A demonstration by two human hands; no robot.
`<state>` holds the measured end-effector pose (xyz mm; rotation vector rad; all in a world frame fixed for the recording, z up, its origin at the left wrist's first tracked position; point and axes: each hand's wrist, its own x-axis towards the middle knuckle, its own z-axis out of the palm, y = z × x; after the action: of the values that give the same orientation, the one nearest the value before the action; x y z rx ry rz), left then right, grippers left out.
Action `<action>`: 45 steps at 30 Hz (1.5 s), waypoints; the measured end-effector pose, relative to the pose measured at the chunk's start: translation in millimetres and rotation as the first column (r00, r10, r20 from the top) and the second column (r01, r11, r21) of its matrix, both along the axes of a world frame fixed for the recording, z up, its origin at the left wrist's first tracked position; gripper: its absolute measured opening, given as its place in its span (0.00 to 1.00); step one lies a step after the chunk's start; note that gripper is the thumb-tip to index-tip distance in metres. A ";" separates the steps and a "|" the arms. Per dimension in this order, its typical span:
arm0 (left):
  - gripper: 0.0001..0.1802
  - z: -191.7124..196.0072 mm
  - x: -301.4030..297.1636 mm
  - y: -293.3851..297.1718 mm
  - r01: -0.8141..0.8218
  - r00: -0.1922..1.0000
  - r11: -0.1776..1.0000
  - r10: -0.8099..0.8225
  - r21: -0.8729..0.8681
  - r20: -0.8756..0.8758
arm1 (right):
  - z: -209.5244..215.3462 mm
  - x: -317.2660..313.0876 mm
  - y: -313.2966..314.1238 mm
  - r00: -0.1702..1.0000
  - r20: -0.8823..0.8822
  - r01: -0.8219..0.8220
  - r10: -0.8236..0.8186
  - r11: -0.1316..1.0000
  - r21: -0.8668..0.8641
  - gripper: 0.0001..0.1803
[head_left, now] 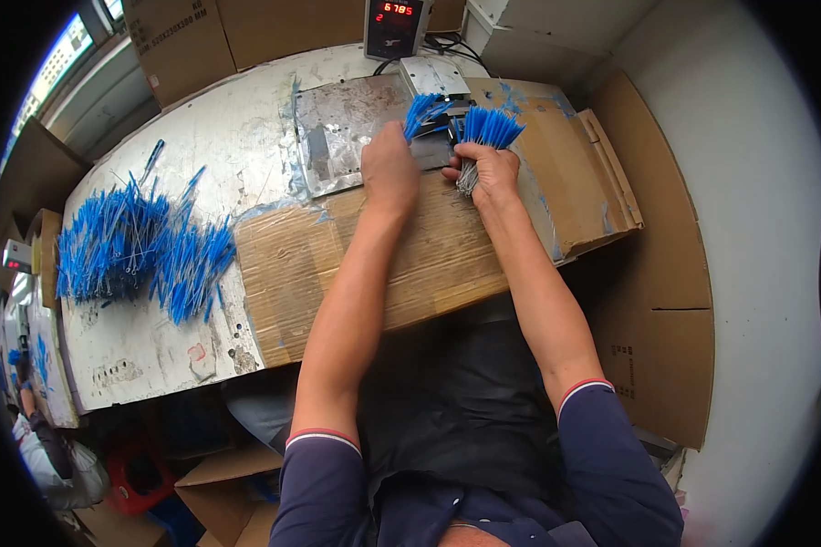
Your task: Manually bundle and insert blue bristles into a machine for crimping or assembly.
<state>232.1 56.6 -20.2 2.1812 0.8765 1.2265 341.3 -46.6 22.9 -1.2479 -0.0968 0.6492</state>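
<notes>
My right hand (490, 170) is closed around a thick bundle of blue-tipped thin wires (491, 128). The blue ends fan out above the fingers, and the pale wire ends stick out below. Just left of it, my left hand (391, 166) is curled, slightly blurred, at a smaller bunch of blue-tipped wires (423, 113); its fingertips are partly hidden. Both bunches are beside a small machine with a metal housing (435, 77), whose dark front part lies between the hands. Under the left hand is a worn metal plate (337, 150).
A large heap of blue-tipped wires (114, 237) lies on the white table (274, 109) at left. Cardboard (383, 251) covers the near edge. A red-digit display box (393, 27) stands behind the machine. Cardboard panels and a white wall (757, 246) bound the right. Another person (55, 456) sits far left.
</notes>
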 end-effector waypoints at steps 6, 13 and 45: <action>0.09 0.5 0.1 0.3 0.008 0.998 0.997 -0.004 0.076 -0.060 | -0.6 -0.1 -7.1 0.999 0.033 -0.032 0.033 0.999 -0.036 0.04; 0.10 2.7 0.2 -0.8 0.054 0.990 0.990 -0.037 0.128 -0.134 | 0.4 5.0 -8.7 0.994 0.049 -0.088 0.094 0.989 -0.120 0.04; 0.10 1.6 1.1 0.0 -0.105 0.994 0.992 0.107 0.069 -0.024 | -0.1 9.2 8.7 1.000 -0.009 0.002 -0.003 0.995 -0.098 0.05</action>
<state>233.2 56.6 -18.6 2.2348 0.9876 1.2960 350.5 -37.9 22.8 -1.3395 -0.0565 0.6641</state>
